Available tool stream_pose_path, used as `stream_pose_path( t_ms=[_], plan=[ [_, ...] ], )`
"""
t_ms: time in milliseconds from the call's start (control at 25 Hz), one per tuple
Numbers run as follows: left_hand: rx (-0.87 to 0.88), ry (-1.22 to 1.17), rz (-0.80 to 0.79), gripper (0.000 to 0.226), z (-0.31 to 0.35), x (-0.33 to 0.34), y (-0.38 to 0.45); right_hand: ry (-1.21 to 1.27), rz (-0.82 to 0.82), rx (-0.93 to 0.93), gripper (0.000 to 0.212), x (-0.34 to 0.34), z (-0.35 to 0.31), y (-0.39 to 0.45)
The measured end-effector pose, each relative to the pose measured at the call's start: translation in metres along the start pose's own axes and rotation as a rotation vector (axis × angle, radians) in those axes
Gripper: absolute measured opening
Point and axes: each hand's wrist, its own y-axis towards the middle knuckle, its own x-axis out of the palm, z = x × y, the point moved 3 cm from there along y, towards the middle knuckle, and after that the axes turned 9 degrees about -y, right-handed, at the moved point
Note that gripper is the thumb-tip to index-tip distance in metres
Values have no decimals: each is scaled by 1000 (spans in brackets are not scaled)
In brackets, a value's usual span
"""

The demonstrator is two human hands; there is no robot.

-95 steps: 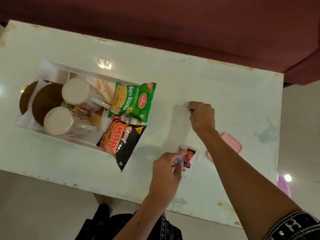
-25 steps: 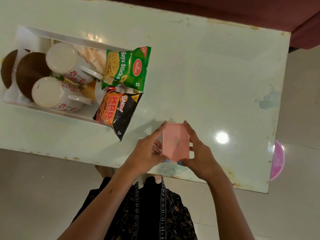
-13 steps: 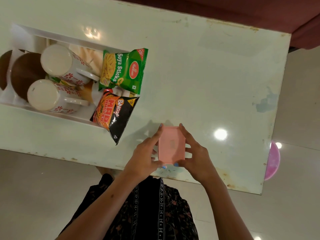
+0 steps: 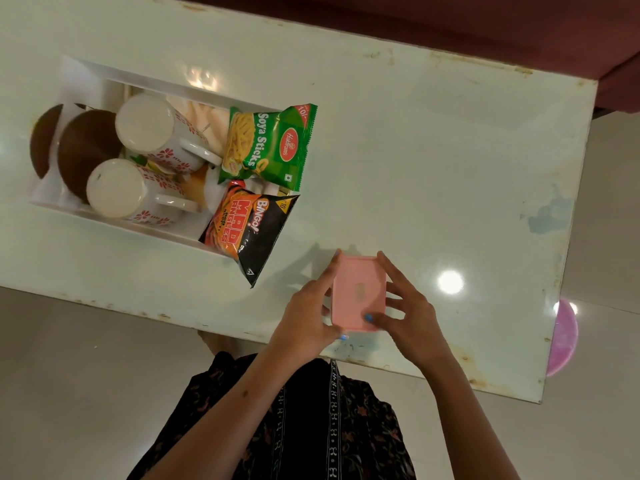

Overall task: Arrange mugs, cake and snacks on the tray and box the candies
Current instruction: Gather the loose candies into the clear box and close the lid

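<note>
While the tray (image 4: 86,69) by the table's (image 4: 433,150) left edge already carries mugs (image 4: 145,128), cake (image 4: 85,147) and snacks (image 4: 268,147), we've got left hand (image 4: 308,318) and right hand (image 4: 410,315) clasping the lidded pink box (image 4: 358,292) at the near edge, so the candies look boxed, nearly done.

The closed pink rectangular plastic box (image 4: 358,292) hides its contents; two white floral mugs (image 4: 145,157) overlap the round brown cakes (image 4: 81,147)

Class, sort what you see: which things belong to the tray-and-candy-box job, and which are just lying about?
Job:
tray
two mugs
cakes
Soya Sticks packet
Bingo packet
pink box, held by both hands

Lying about:
pink round thing on the floor
</note>
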Motion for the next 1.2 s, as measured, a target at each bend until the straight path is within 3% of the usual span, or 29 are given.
stream_pose_path(
  t_ms=[120, 200, 320, 480, 600, 1200],
  plan=[
    [-9, -52, 5, 113, -1, 0, -4, 38, 113, 84, 71, 9, 10, -7],
    [-19, -102, 45, 106, -3, -1, -9, 121, 198, 165, 40, 17, 21, -12],
    [-58, -260, 163, 80, -13, -5, -27, 290, 302, 241, 15, 27, 25, -18],
    [-105, -428, 351, 42, -37, -17, -49, 363, 474, 253, 12, 31, 0, 0],
    [-145, -459, 345, 29, -51, -23, -61, 342, 527, 245, 19, 33, -30, 30],
    [-158, -524, 309, 24, -88, -84, -65, 318, 556, 142, 29, 57, -76, 75]
  ],
)
